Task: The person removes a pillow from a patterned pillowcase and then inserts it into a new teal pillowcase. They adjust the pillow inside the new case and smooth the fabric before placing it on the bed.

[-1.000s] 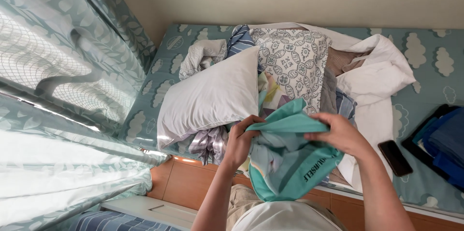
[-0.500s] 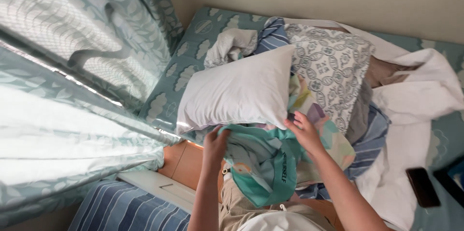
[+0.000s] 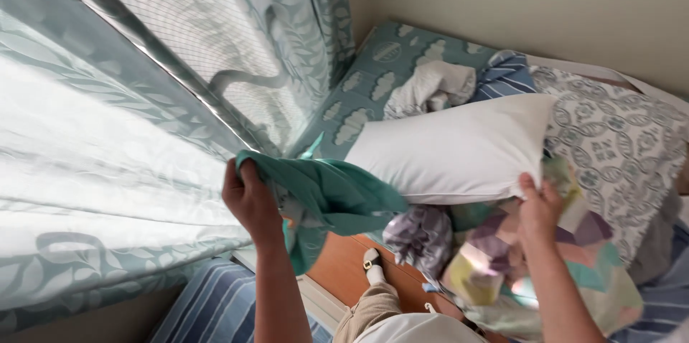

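Now the left hand (image 3: pixel 247 196) is raised to the left, forearm rising from the bottom edge, fingers clamped on a bunched teal garment (image 3: pixel 330 196). The cloth trails rightward from the fist and hangs in front of the patterned curtain (image 3: pixel 108 171), its far end lying against the lower edge of the white pillow (image 3: pixel 459 149).

Right hand (image 3: pixel 538 207) reaches into the pile on the bed. Fingers are curled at the pillow's lower right corner, among the pastel patchwork fabric (image 3: pixel 517 264); whether they grip the pillow or the fabric cannot be told.

No packages, labels or signs readable. Around: grey-lilac crumpled cloth (image 3: pixel 420 235) below the pillow, grey geometric-patterned pillow (image 3: pixel 617 142) to its right, white crumpled garment (image 3: pixel 430 88) and striped blue cloth (image 3: pixel 506 74) behind, all on the teal cloud-print sheet (image 3: pixel 366 99). Wooden bed frame (image 3: pixel 344 264) shows beneath.

Against half a second ago: both hands then held the teal garment low, in front of the body. It has since gone to the left hand alone, lifted up and out toward the curtain, while the right has moved to the pile.
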